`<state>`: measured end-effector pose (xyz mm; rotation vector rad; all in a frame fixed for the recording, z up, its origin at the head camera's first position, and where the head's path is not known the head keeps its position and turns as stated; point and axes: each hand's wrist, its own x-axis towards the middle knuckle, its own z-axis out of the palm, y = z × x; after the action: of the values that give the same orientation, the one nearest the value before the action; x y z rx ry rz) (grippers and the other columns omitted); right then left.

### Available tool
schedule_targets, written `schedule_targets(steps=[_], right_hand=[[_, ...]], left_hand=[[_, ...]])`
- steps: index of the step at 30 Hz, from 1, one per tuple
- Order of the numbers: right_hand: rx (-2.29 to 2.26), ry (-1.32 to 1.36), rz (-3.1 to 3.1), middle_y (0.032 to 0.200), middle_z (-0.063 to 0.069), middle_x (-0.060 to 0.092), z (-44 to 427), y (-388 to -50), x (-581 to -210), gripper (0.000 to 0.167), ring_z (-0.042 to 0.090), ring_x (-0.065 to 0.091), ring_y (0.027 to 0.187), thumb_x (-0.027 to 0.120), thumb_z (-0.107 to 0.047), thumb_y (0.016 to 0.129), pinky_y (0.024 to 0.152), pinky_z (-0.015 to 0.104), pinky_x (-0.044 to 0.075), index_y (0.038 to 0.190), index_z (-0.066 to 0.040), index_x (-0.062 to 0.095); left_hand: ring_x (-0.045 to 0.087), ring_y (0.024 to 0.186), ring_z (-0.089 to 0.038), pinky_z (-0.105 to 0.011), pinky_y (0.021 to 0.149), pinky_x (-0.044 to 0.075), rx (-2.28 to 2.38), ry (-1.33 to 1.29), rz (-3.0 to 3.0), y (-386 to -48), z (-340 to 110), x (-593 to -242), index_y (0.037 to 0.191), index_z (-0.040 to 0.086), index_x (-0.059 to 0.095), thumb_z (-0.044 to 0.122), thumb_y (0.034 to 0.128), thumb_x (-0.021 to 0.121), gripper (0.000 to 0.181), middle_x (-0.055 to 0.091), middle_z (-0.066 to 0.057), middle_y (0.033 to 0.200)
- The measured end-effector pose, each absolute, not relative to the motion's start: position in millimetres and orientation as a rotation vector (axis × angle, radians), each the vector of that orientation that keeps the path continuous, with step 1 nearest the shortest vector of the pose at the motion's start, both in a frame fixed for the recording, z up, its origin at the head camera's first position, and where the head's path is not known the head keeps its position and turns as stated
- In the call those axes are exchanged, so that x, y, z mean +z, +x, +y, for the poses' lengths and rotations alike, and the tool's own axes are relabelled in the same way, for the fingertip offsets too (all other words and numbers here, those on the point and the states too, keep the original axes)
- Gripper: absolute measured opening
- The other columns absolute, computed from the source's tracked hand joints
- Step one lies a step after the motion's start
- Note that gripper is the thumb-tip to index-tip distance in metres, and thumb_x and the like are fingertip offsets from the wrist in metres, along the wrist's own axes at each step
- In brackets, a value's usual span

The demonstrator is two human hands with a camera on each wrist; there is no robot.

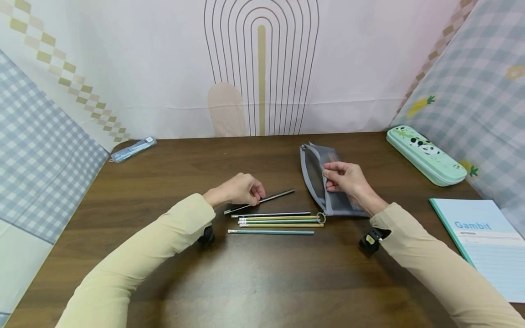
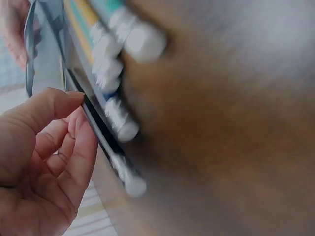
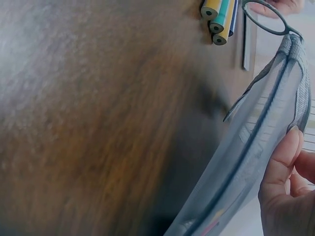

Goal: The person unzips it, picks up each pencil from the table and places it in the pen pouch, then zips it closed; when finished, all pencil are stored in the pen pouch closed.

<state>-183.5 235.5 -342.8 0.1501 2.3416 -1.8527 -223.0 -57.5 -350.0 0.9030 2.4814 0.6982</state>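
Note:
My left hand (image 1: 242,188) pinches a black pencil (image 1: 280,195) between thumb and fingers, tilted above the table; its white eraser end (image 2: 134,186) points toward me in the left wrist view. Several more pencils (image 1: 279,221) lie side by side just below it, yellow, green and dark, with a teal pencil (image 1: 270,233) slightly apart. The right hand (image 1: 346,180) holds the near edge of a grey mesh zip pouch (image 1: 344,202), thumb and fingers on the rim. Its mouth gapes toward the pencils. A ring (image 1: 321,218) hangs at the zip's end, over the pencil tips.
At the back left lies a slim blue packet (image 1: 133,150). A mint pencil case (image 1: 426,157) with pandas stands at the back right, and a Gambit notepad (image 1: 477,237) is near the right edge. Fabric walls (image 1: 164,68) enclose the brown table (image 1: 246,282) behind and at the sides.

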Motion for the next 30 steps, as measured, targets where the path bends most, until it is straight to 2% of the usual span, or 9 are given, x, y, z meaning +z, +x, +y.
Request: schedule_targets(steps=[3, 7, 12, 16, 23, 25, 27, 30], right_hand=[[-1.848, 0.147, 2.339, 0.07, -0.006, 0.058, 236, -184, -342, 0.039, 0.002, 0.058, 0.056, 0.053, -0.006, 0.095, 0.057, 0.017, 0.056, 0.13, 0.011, 0.046], [-1.85, 0.144, 2.345, 0.07, -0.006, 0.058, 235, -183, -342, 0.039, 0.002, 0.058, 0.056, 0.053, -0.007, 0.095, 0.057, 0.017, 0.055, 0.13, 0.011, 0.046], [-1.867, 0.13, 2.324, 0.069, -0.007, 0.058, 230, -183, -342, 0.041, 0.001, 0.057, 0.055, 0.053, -0.006, 0.095, 0.056, 0.016, 0.055, 0.13, 0.013, 0.045], [-1.863, 0.144, 2.327, 0.069, -0.007, 0.058, 227, -183, -341, 0.039, 0.001, 0.057, 0.055, 0.053, -0.006, 0.095, 0.055, 0.016, 0.055, 0.129, 0.012, 0.046], [-1.838, 0.121, 2.322, 0.071, -0.005, 0.06, 224, -181, -339, 0.04, 0.003, 0.058, 0.056, 0.053, -0.008, 0.096, 0.056, 0.017, 0.055, 0.13, 0.011, 0.046], [-1.84, 0.121, 2.32, 0.071, -0.005, 0.06, 224, -181, -339, 0.039, 0.003, 0.058, 0.056, 0.053, -0.008, 0.096, 0.056, 0.017, 0.055, 0.129, 0.011, 0.046], [-1.839, 0.123, 2.322, 0.071, -0.005, 0.059, 224, -181, -339, 0.038, 0.003, 0.058, 0.056, 0.053, -0.008, 0.096, 0.056, 0.017, 0.055, 0.129, 0.01, 0.047], [-1.842, 0.129, 2.33, 0.07, -0.005, 0.059, 226, -182, -339, 0.038, 0.003, 0.058, 0.056, 0.053, -0.008, 0.096, 0.056, 0.017, 0.055, 0.129, 0.01, 0.048]], left_hand=[[0.058, 0.069, -0.003, -0.018, 0.068, 0.053, 0.873, 0.75, 2.401, -232, -53, -347, 0.095, 0.003, 0.071, 0.003, 0.0786, 0.065, 0.017, 0.068, 0.001, 0.079], [0.058, 0.07, -0.005, -0.018, 0.063, 0.055, 1.25, 0.449, 2.082, -239, -34, -346, 0.112, -0.007, 0.061, 0.002, 0.0868, 0.058, 0.027, 0.064, -0.003, 0.084], [0.062, 0.074, -0.01, -0.014, 0.059, 0.052, 1.531, 0.154, 1.721, -241, 7, -350, 0.126, -0.007, 0.051, 0.002, 0.0952, 0.051, 0.032, 0.063, -0.009, 0.093], [0.062, 0.071, -0.011, -0.015, 0.058, 0.053, 1.644, 0.016, 1.621, -239, 38, -352, 0.128, -0.006, 0.05, 0.002, 0.0944, 0.054, 0.035, 0.063, -0.011, 0.093], [0.058, 0.064, -0.012, -0.015, 0.054, 0.053, 1.751, -0.091, 1.646, -238, 69, -357, 0.129, -0.006, 0.05, -0.001, 0.0915, 0.057, 0.038, 0.057, -0.006, 0.08], [0.058, 0.064, -0.012, -0.016, 0.057, 0.055, 1.784, -0.093, 1.65, -238, 74, -358, 0.128, -0.007, 0.049, -0.002, 0.0909, 0.057, 0.038, 0.057, -0.007, 0.079], [0.06, 0.069, -0.014, -0.019, 0.066, 0.057, 1.805, -0.085, 1.655, -237, 76, -358, 0.128, -0.008, 0.049, -0.002, 0.0909, 0.057, 0.039, 0.059, -0.009, 0.084], [0.065, 0.089, -0.022, -0.026, 0.084, 0.055, 1.81, -0.043, 1.66, -236, 72, -355, 0.131, -0.008, 0.047, -0.002, 0.0924, 0.055, 0.04, 0.064, -0.019, 0.103]])
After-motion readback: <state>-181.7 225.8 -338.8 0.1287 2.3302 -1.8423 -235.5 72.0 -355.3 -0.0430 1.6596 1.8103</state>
